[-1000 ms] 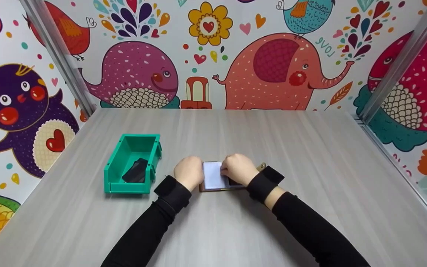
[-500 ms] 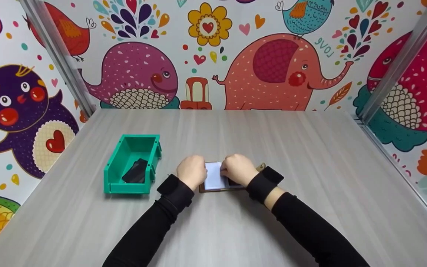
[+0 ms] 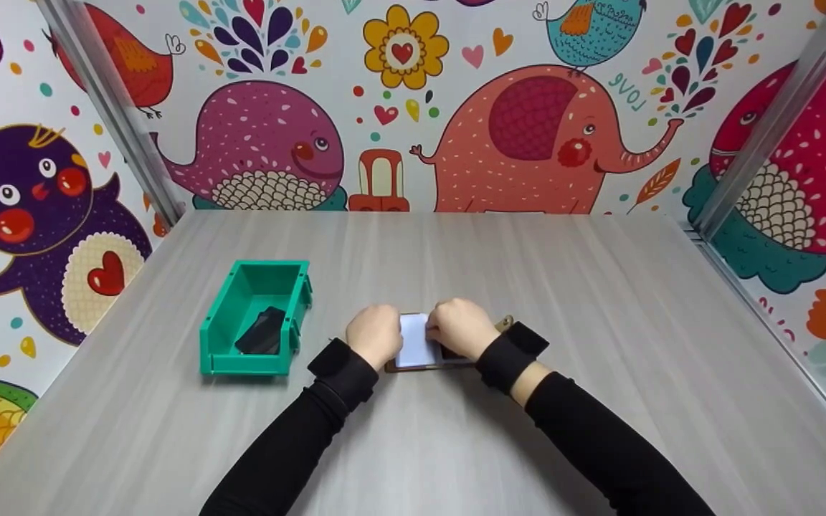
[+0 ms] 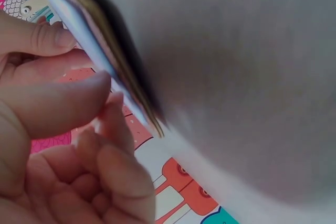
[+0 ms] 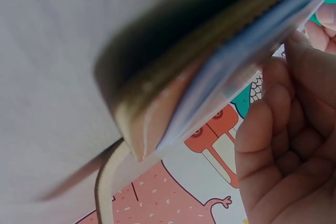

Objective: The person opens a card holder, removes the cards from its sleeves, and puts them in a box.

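A brown card holder (image 3: pixel 427 368) lies spread flat on the table, with clear plastic sleeves (image 3: pixel 416 340) inside; the left side looks white and the right side dark. My left hand (image 3: pixel 373 335) is at its left side, thumb and index finger pinched together at the sleeve edge in the left wrist view. Over the middle, my right hand (image 3: pixel 462 326) pinches the sleeve with thumb and index finger, the other fingers curled. A strap (image 5: pixel 105 182) sticks out from the cover in the right wrist view. In the head view the hands hide their own fingertips.
A green bin (image 3: pixel 244 364) stands to the left on the grey table (image 3: pixel 563 272), holding black flat items (image 3: pixel 262 331). Printed cartoon walls and metal posts (image 3: pixel 757 122) border the table at the back and sides.
My left hand has slid slightly to the right, over more of the white side of the card holder. My right hand stays in place.
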### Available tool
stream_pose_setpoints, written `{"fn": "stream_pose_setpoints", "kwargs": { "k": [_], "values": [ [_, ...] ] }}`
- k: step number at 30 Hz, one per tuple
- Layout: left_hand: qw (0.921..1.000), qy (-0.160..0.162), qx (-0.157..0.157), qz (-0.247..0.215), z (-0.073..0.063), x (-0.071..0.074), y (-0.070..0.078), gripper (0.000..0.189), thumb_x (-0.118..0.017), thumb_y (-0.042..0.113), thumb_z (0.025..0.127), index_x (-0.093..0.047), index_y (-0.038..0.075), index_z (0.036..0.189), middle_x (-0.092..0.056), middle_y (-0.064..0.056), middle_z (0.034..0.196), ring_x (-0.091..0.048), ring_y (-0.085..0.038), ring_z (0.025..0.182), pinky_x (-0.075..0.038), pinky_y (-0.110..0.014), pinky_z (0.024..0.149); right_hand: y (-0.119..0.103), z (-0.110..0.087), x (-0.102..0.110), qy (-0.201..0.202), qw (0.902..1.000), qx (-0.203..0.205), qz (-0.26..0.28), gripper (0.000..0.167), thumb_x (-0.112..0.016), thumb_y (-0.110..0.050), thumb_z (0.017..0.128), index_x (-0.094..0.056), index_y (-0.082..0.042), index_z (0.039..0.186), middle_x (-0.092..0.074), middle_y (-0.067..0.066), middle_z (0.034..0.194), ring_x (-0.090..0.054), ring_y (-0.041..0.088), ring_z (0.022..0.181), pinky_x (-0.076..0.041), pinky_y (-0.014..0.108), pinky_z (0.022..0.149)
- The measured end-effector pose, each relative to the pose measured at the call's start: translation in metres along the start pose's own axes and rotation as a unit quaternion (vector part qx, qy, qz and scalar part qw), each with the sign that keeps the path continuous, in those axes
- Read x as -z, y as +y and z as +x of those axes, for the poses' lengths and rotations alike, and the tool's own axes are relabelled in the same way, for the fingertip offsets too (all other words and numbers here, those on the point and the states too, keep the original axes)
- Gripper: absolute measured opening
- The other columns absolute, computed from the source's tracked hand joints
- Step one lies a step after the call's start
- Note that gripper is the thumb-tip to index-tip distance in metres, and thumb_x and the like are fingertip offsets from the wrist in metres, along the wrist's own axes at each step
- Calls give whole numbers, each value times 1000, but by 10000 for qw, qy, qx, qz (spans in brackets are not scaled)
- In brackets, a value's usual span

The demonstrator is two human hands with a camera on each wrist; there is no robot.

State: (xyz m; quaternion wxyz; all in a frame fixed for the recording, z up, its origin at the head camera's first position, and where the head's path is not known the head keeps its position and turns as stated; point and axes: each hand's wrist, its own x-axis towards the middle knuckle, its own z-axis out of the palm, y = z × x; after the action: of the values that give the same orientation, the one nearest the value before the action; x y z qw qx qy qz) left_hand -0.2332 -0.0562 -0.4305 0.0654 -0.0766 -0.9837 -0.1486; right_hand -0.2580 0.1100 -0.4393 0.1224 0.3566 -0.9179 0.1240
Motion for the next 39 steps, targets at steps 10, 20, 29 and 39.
{"fn": "stream_pose_setpoints", "kwargs": {
  "k": [10, 20, 29, 39],
  "values": [
    [10000, 15, -17, -93, 0, -1, -1, 9, -68, 2, 81, -68, 5, 72, -69, -13, 80, -67, -32, 75, -54, -45, 63, 2, 1, 0, -84, 9999, -32, 46, 6, -82, -12, 79, -77, -8, 77, -71, 6, 76, -67, 22, 68, -53, 38, 65],
    [9999, 65, -62, -88, -2, 1, 1, 9, -66, -1, 80, -68, 4, 73, -69, -12, 78, -67, -31, 73, -53, -44, 61, 17, -4, 15, 92, 9997, -132, 201, 5, -80, -10, 81, -79, -7, 85, -74, 5, 84, -70, 22, 78, -54, 38, 72],
    [10000, 74, -34, -23, -2, 0, 1, 10, -66, -1, 82, -70, 4, 74, -69, -12, 79, -67, -30, 74, -54, -43, 62, 42, -16, 28, 76, 9975, -566, 422, 9, -78, -4, 80, -79, -3, 89, -74, 8, 86, -68, 24, 80, -54, 40, 74],
    [10000, 42, -22, 5, -4, 2, 2, 8, -65, 0, 83, -71, 3, 78, -70, -13, 83, -67, -31, 77, -54, -44, 65, 58, -30, 27, 38, 9952, -820, 542, 7, -78, -4, 81, -80, -5, 88, -74, 7, 86, -69, 24, 80, -54, 40, 73]
  ]
}}
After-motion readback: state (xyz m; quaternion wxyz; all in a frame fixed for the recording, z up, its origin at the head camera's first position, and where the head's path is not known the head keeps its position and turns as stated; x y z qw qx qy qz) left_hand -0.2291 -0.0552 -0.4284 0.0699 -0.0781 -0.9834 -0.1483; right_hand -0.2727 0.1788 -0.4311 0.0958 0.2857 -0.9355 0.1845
